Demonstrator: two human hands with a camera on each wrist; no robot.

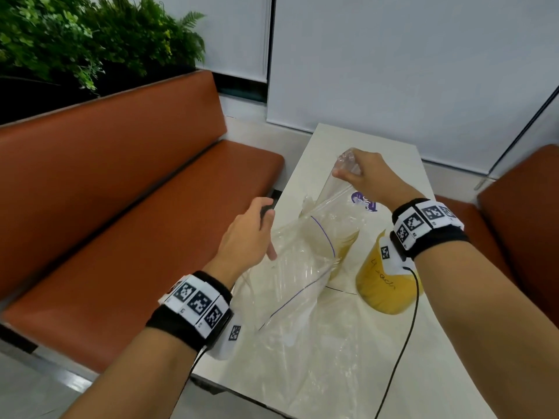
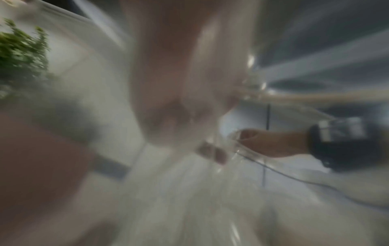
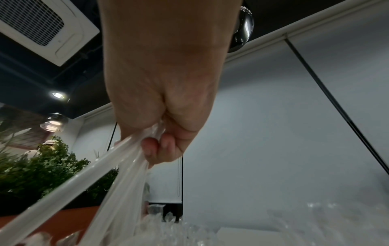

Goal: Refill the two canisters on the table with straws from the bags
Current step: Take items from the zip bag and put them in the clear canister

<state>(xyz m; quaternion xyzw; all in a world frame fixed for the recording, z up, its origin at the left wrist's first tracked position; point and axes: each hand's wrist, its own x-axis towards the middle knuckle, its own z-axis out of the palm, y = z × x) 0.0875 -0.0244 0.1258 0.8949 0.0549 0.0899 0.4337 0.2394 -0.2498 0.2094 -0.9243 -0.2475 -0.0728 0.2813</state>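
the left wrist view is smeared with blur: only a pale mass of clear plastic, a green plant (image 2: 21, 55) at the edge and the right hand (image 2: 271, 143) across the frame can be read. in the head view the left hand (image 1: 246, 234) is seen from the back above the near bag (image 1: 290, 285); its fingers curl round something small and dark, but what it is cannot be told, and whether it touches the bag is unclear. the right hand (image 1: 367, 173) is closed tight on the bunched top of the far bag (image 1: 335, 204), lifting it so the film stretches taut below the fist; the right wrist view shows the fingers (image 3: 166, 146) wrapped round the gathered plastic (image 3: 118, 169).

both bags are thin, glossy, crumpled clear film with a fine blue line across them. the straws inside are hard to pick out, showing only as faint pale ridges. two canisters stand on the table (image 1: 360, 370), amber and translucent: one (image 1: 344, 246) is mostly hidden behind the bags, the other (image 1: 384, 285) is partly covered by the right wristband and bears dark handwriting that cannot be read. the table is smooth and cream. a padded, rust-brown bench (image 1: 127, 213) runs along its left, and another seat is cut off at the right.
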